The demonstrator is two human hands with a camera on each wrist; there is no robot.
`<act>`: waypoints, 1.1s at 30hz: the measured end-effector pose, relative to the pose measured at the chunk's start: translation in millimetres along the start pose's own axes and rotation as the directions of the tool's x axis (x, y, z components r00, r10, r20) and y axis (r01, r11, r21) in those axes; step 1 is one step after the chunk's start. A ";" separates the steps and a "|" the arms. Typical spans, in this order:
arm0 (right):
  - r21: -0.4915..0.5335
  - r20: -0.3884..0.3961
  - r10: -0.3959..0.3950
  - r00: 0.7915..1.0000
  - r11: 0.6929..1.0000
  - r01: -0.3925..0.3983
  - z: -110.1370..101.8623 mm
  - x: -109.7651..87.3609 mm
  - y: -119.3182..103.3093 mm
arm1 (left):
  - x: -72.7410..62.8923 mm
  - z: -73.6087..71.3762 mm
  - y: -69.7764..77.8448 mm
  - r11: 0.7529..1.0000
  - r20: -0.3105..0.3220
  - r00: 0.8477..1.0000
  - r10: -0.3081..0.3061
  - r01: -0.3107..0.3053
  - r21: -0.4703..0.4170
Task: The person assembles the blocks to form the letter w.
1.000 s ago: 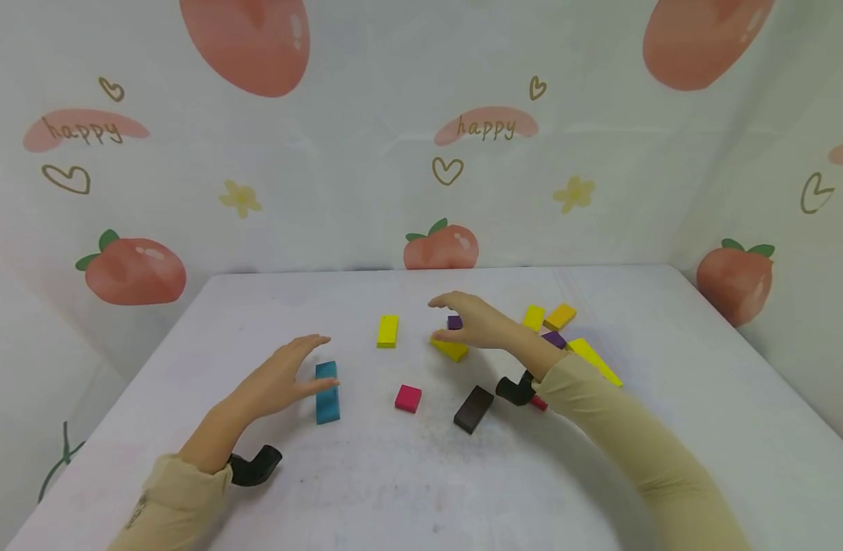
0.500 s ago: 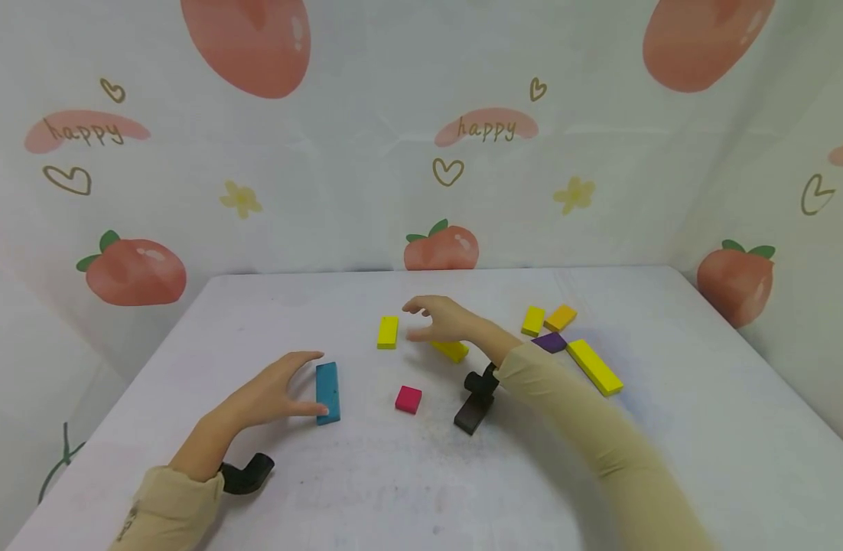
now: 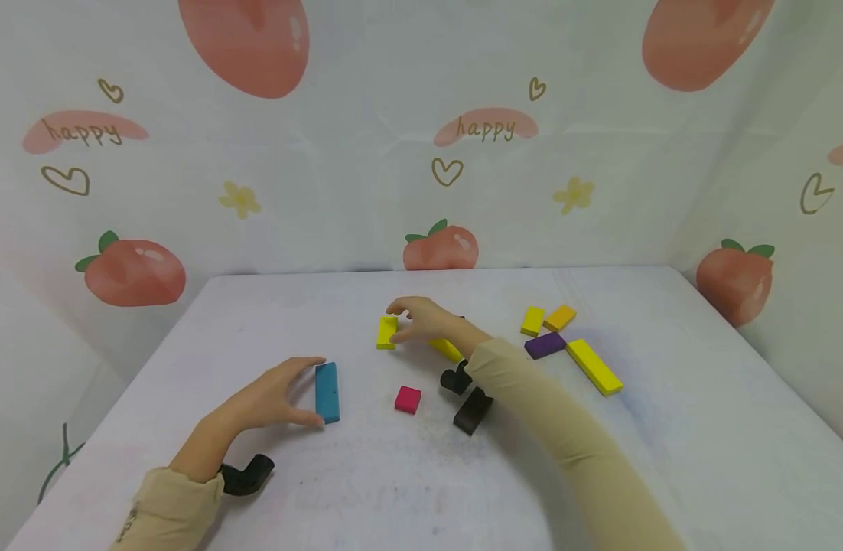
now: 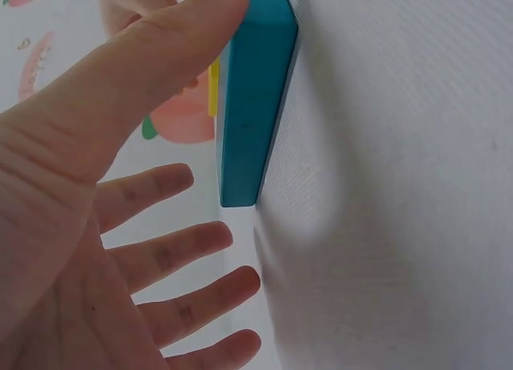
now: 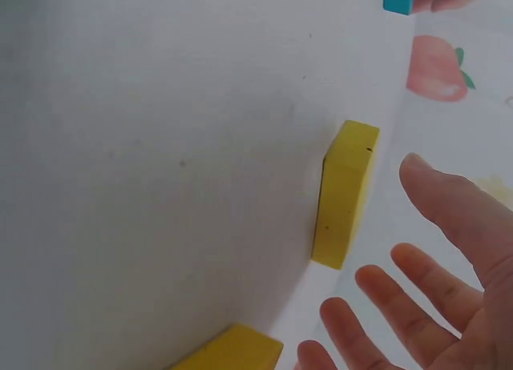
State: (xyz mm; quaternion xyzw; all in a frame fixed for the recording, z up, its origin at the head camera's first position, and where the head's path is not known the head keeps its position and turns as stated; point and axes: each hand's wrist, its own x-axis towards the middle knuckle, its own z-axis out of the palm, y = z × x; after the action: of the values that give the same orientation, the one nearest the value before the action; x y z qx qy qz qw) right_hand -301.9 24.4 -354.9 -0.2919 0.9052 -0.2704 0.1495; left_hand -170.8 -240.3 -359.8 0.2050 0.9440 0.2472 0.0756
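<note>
A long blue wooden block (image 3: 327, 392) lies on the white table at the left. Beside it my left hand (image 3: 273, 398) spreads thumb and fingers toward its two ends. In the left wrist view the thumb (image 4: 160, 54) overlaps the near end of the block, while the fingers stay straight and apart from it. My right hand (image 3: 427, 320) hovers at the right side of a short yellow block (image 3: 385, 334). The right wrist view shows that yellow block (image 5: 345, 198) standing apart from the thumb and relaxed fingers, with nothing held.
Under the right forearm another yellow block (image 3: 445, 350) is partly hidden. A red block (image 3: 408, 399) and a black block (image 3: 473, 412) lie in front. To the right are purple (image 3: 545, 345), orange (image 3: 560, 317) and yellow blocks (image 3: 594, 367). A printed cloth hangs behind the table.
My right hand has moved left, from over the middle yellow block to the short yellow one. My left hand has shifted slightly left and lower, its thumb and fingers now near the blue block's ends.
</note>
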 end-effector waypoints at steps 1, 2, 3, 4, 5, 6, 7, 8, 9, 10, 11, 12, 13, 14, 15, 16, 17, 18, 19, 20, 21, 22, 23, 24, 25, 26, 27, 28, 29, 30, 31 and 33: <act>0.004 -0.001 0.007 1.000 1.000 -0.007 1.2 1.6 -0.1 | 0.0 0.0 0.4 1.000 0.004 1.000 -0.001 0.001 0.000; 0.010 0.000 0.014 1.000 1.000 -0.014 2.4 2.9 -0.4 | -0.1 -0.1 0.9 1.000 0.009 1.000 -0.003 0.003 -0.003; 0.016 0.002 0.020 1.000 1.000 -0.020 3.7 4.3 -0.6 | -0.1 -0.2 1.5 1.000 0.014 1.000 -0.003 0.003 -0.003; 0.021 0.003 0.027 1.000 0.999 -0.027 5.0 5.2 -1.0 | -0.2 -0.1 1.9 1.000 0.016 1.000 -0.002 0.002 -0.001; 0.030 0.003 0.037 0.999 0.999 -0.037 5.9 5.9 -1.5 | -0.3 0.0 2.3 1.000 0.018 1.000 -0.001 0.001 0.001; 0.034 0.004 0.044 0.999 0.998 -0.044 6.6 6.5 -2.1 | -0.5 0.1 2.7 1.000 0.019 1.000 0.000 0.000 0.004; 0.038 0.003 0.051 0.999 0.998 -0.051 7.3 7.0 -2.7 | -0.6 0.1 3.2 1.000 0.019 1.000 0.002 -0.002 0.006; 0.042 0.002 0.060 0.998 0.997 -0.060 8.0 7.2 -3.3 | -0.8 0.0 3.5 1.000 0.018 1.000 0.004 -0.004 0.010; 0.042 -0.001 0.067 0.998 0.997 -0.067 8.6 7.5 -3.7 | -0.8 0.1 3.7 1.000 0.016 1.000 0.006 -0.006 0.016; 0.041 -0.003 0.073 0.997 0.996 -0.073 9.1 7.9 -4.2 | -0.8 0.1 3.9 1.000 0.014 1.000 0.007 -0.008 0.018; 0.046 -0.006 0.081 0.997 0.996 -0.081 9.5 8.2 -4.7 | -0.8 0.1 4.1 1.000 0.013 1.000 0.008 -0.008 0.020; 0.047 -0.008 0.086 0.996 0.995 -0.086 10.0 8.6 -5.0 | -0.8 0.0 4.3 1.000 0.012 1.000 0.010 -0.010 0.021; 0.052 -0.010 0.094 0.996 0.994 -0.093 10.5 8.9 -5.3 | -0.7 -0.1 4.4 1.000 0.011 1.000 0.012 -0.013 0.022; 0.056 -0.011 0.103 0.995 0.993 -0.102 10.9 9.3 -5.5 | -0.6 -0.2 4.3 1.000 0.011 1.000 0.015 -0.016 0.023; 0.058 -0.014 0.109 0.994 0.992 -0.108 11.0 9.6 -5.9 | -0.5 -0.4 4.3 1.000 0.013 1.000 0.018 -0.018 0.022; 0.063 -0.016 0.116 0.993 0.991 -0.114 11.1 9.9 -6.1 | -0.3 -0.6 4.1 1.000 0.015 1.000 0.020 -0.021 0.023; 0.066 -0.018 0.120 0.993 0.991 -0.119 11.2 9.9 -6.4 | 0.0 -0.7 3.7 0.999 0.016 1.000 0.022 -0.022 0.025; 0.064 -0.020 0.122 0.992 0.991 -0.121 11.2 10.1 -6.5 | 0.3 -0.7 3.2 0.999 0.017 1.000 0.023 -0.024 0.026; 0.062 -0.021 0.123 0.992 0.991 -0.121 11.0 10.1 -6.7 | 0.5 -0.6 2.8 0.999 0.017 1.000 0.025 -0.025 0.030; 0.057 -0.023 0.121 0.992 0.991 -0.120 10.9 10.4 -6.7 | 0.8 -0.6 2.6 0.999 0.018 1.000 0.024 -0.025 0.032; 0.052 -0.023 0.120 0.993 0.992 -0.119 10.8 10.6 -6.8 | 1.1 -0.6 2.5 0.999 0.018 1.000 0.022 -0.023 0.035; 0.048 -0.022 0.119 0.993 0.992 -0.118 10.8 10.7 -6.7 | 1.3 -0.4 2.5 0.999 0.016 1.000 0.023 -0.023 0.039; 0.043 -0.022 0.118 0.993 0.992 -0.117 10.7 10.9 -6.7 | 1.6 -0.3 2.5 0.999 0.014 1.000 0.024 -0.024 0.044; 0.040 -0.021 0.118 0.993 0.992 -0.117 10.7 11.1 -6.6 | 2.0 -0.3 2.9 0.998 0.011 1.000 0.027 -0.028 0.048; 0.040 -0.020 0.119 0.993 0.992 -0.118 10.9 11.4 -6.5 | 2.3 -0.2 3.2 0.998 0.008 0.999 0.031 -0.032 0.053; 0.038 -0.019 0.121 0.992 0.992 -0.120 11.2 11.7 -6.4 | 2.8 -0.2 3.4 0.998 0.005 0.999 0.036 -0.036 0.058; 0.038 -0.018 0.123 0.992 0.992 -0.122 11.3 11.7 -6.5 | 3.1 -0.1 3.5 0.997 0.002 0.999 0.042 -0.042 0.066; 0.042 -0.018 0.124 0.992 0.991 -0.123 11.4 11.7 -6.5 | 3.5 -0.1 3.5 0.996 -0.001 0.999 0.049 -0.048 0.074; 0.044 -0.019 0.125 0.992 0.991 -0.124 11.5 11.6 -6.6 | 3.9 0.2 3.4 0.995 -0.005 0.999 0.050 -0.049 0.082; 0.047 -0.018 0.127 0.992 0.991 -0.126 11.5 11.3 -6.9 | 4.2 0.6 3.3 0.995 -0.008 0.999 0.050 -0.049 0.089; 0.049 -0.018 0.129 0.992 0.991 -0.128 11.4 10.9 -7.4 | 4.4 0.8 3.2 0.994 -0.011 0.999 0.048 -0.046 0.097; 0.046 -0.018 0.132 0.991 0.990 -0.131 10.8 10.0 -8.3 | 4.7 1.2 3.1 0.993 -0.015 0.999 0.042 -0.040 0.113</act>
State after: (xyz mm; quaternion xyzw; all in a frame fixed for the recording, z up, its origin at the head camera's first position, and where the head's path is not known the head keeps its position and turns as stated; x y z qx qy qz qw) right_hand -301.5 8.3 -359.9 -0.2251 0.9177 -0.2833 0.1640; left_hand -173.7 -235.3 -359.5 0.2263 0.9526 0.1968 0.0507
